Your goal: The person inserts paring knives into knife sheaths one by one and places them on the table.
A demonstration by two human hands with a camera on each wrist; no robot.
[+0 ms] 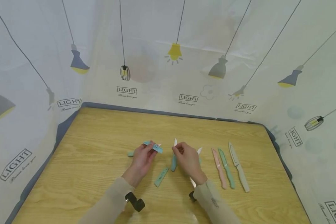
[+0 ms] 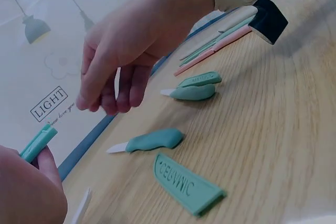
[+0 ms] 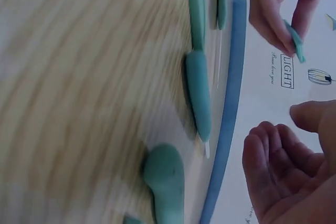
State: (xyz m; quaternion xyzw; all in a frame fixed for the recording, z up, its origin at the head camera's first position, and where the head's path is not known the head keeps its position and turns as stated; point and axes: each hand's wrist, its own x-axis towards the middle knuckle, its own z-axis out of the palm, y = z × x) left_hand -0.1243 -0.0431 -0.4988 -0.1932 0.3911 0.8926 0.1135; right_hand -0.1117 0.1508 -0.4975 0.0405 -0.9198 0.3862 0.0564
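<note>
My left hand pinches a blue-green blade sheath between thumb and fingers, raised above the table. My right hand hovers over a small teal-handled ceramic knife with a white blade. Its thumb and bent fingers stand apart in the right wrist view, holding nothing. A green sheath with raised lettering lies on the wood between my hands. Behind my left hand lies another knife, its green handle peeking out. Past my right hand, a third small knife rests beside its green sheath.
To the right lie a pink sheathed knife, a green sheathed knife and a longer pale knife, side by side. The wooden table meets a white printed curtain at the back and sides.
</note>
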